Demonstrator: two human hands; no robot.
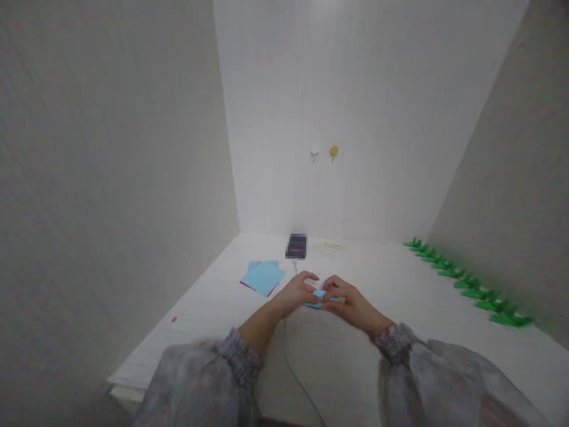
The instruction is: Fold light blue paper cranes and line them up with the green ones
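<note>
The left hand (297, 295) and right hand (349, 300) together grasp a small, folded light-blue paper piece (319, 294) at a white desk (338, 362).

Wide, puffy grey sleeves (191, 382) are hanging loosely and narrowing into ribbed cuffs (244, 359), which are showing a speckled mix of lighter and darker grey. Beyond them, the left hand (299, 293) and the right hand (349, 301) are showing bare.
</note>
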